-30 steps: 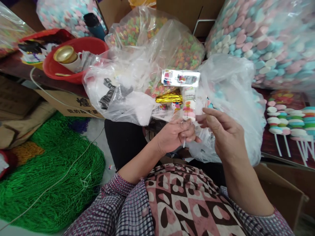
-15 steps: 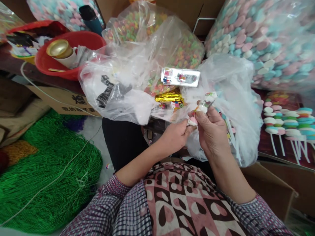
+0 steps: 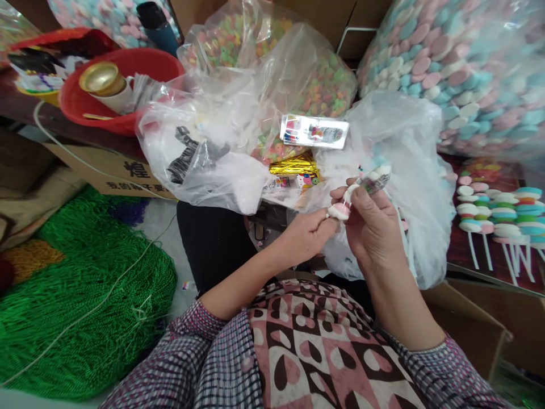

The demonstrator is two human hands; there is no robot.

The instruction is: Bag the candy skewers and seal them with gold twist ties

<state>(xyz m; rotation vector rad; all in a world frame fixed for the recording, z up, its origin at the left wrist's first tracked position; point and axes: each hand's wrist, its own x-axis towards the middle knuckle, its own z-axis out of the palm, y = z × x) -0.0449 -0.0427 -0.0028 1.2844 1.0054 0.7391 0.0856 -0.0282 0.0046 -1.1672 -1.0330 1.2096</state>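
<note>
**Hands met over a candy skewer above the lap**

Fingers of the right hand (image 3: 372, 227) were curled shut around a stick of stacked pastel candy discs in a clear wrapper (image 3: 369, 178), which tilted up and to the right out of the fist. The left hand (image 3: 309, 236) was closed to a pinch, its fingertips (image 3: 327, 215) gripping a small pink and white candy disc (image 3: 339, 211) at the low end of that stick, just beside the right thumb. Both hands were held above the lap, in front of a crumpled clear plastic bag (image 3: 409, 147) with pale candies and white sticks inside.

Behind them lay a flat white printed card in clear film (image 3: 314, 131), resting on a clear bag of small multicoloured candy pieces (image 3: 315, 85), with a bundle of shiny gold foil twist ties (image 3: 293, 166) just below it. To the left a round red plastic basin (image 3: 123, 74) held a gold-lidded jar (image 3: 102, 79). A heap of green netting (image 3: 80, 295) covered the floor at the left. At the far right, finished candy lollipops on white sticks (image 3: 494, 213) lay in a row on a dark surface, under a large clear sack of pink, blue and white candy discs (image 3: 460, 74).
</note>
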